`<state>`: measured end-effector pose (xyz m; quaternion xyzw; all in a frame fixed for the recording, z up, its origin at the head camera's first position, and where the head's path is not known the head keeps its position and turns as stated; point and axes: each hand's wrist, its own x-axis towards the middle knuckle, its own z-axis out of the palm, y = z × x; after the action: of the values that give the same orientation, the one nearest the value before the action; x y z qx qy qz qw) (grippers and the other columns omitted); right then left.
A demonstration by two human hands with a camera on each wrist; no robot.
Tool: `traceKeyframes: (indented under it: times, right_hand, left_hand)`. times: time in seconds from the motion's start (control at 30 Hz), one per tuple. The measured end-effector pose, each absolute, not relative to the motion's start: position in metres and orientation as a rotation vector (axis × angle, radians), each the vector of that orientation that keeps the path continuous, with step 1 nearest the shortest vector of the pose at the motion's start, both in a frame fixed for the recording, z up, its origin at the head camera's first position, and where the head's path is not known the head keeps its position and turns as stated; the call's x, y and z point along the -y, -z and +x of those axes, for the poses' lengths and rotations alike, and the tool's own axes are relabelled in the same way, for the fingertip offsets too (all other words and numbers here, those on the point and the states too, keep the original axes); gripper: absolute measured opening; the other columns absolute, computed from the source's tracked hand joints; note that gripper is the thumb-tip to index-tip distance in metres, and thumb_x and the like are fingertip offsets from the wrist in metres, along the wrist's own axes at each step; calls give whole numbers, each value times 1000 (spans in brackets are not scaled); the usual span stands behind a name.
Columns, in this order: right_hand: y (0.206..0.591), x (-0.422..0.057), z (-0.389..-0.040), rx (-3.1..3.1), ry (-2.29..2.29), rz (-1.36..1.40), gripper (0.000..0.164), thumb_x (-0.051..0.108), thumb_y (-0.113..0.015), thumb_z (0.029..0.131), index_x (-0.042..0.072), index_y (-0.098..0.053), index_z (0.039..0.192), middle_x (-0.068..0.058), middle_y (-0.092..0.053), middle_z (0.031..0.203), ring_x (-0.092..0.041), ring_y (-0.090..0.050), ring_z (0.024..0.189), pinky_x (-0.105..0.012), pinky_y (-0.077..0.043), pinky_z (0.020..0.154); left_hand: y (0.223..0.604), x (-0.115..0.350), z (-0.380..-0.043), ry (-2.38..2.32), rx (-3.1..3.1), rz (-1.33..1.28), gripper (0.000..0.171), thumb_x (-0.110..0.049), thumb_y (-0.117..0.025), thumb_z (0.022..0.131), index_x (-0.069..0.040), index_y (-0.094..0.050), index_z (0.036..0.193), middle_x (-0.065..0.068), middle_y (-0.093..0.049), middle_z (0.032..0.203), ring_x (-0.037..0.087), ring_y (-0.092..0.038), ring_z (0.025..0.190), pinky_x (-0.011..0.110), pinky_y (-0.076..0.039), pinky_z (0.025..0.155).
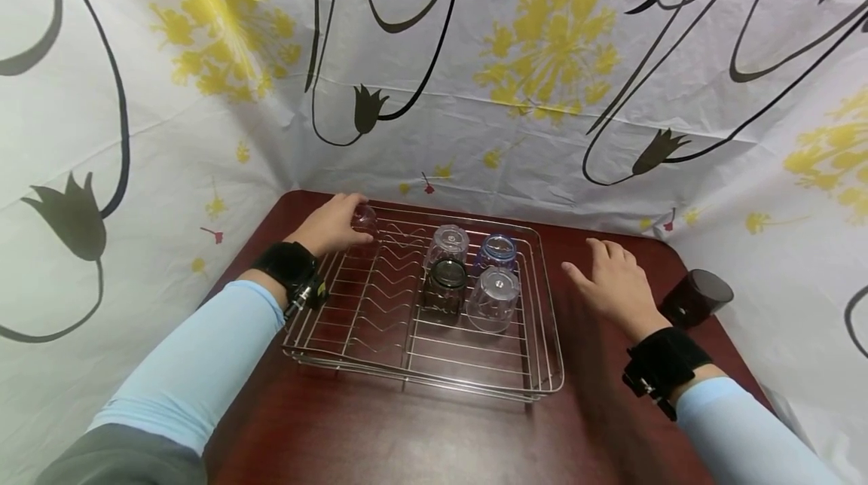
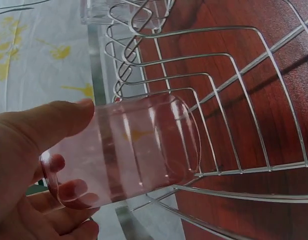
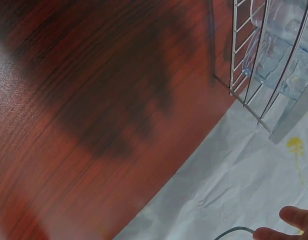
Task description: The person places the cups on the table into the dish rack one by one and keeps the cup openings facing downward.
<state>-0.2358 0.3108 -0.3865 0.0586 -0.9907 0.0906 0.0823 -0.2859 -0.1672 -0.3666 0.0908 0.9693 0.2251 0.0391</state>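
Note:
My left hand (image 1: 334, 224) grips a pinkish clear glass (image 2: 128, 150) at the far left corner of the wire dish rack (image 1: 468, 387). In the left wrist view the thumb lies along one side of the glass and the fingers curl round its base, with the rim close to the rack's wires. My right hand (image 1: 615, 283) holds nothing, fingers spread loosely over the table to the right of the rack. Upside down in the rack's right half stand a clear glass (image 1: 449, 241), a blue glass (image 1: 498, 250), a dark glass (image 1: 445, 288) and another clear glass (image 1: 495, 297).
A dark cup (image 1: 698, 297) is at the table's right edge, beyond my right wrist. The reddish-brown wooden table (image 1: 380, 425) carries the rack. A white patterned sheet (image 1: 434, 146) hangs behind and on both sides.

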Motion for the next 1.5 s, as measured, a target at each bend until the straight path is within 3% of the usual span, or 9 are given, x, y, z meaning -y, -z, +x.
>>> traceKeyframes:
  times: [0.23,0.83,1.13,1.5]
  right_hand:
    - [390,-311,-237,2961,-270,189,82,63,-38,101,-3,-33,150,-36,-32,147,-58,-30,134,-71,-32,102]
    - [386,-323,-231,2952,-298,138,81,62,-39,101,-4,-34,149,-37,-32,147,-58,-30,133,-72,-32,101]
    - [391,-324,-229,2959,-293,148,80,58,-44,101,-5,-33,149,-37,-33,146,-58,-32,133,-72,-33,100]
    - [393,-342,-232,2936,-306,144,83,56,-51,99,-3,-27,152,-38,-36,143,-59,-34,130,-73,-34,99]
  left_hand:
    - [369,166,-286,-623,-2959,265,77,-32,-74,91,-10,-35,154,22,-37,153,39,-46,134,58,-42,106]
    - [379,158,-292,-569,-2960,294,80,-35,-74,91,-8,-34,154,22,-37,154,38,-45,135,56,-43,106]
    - [383,161,-290,-573,-2906,333,94,-40,-71,92,-8,-16,161,25,-17,163,43,-27,147,60,-35,112]
    - [374,165,-273,-593,-2943,446,86,-41,-65,95,-3,-21,159,29,-20,160,50,-26,145,63,-34,111]
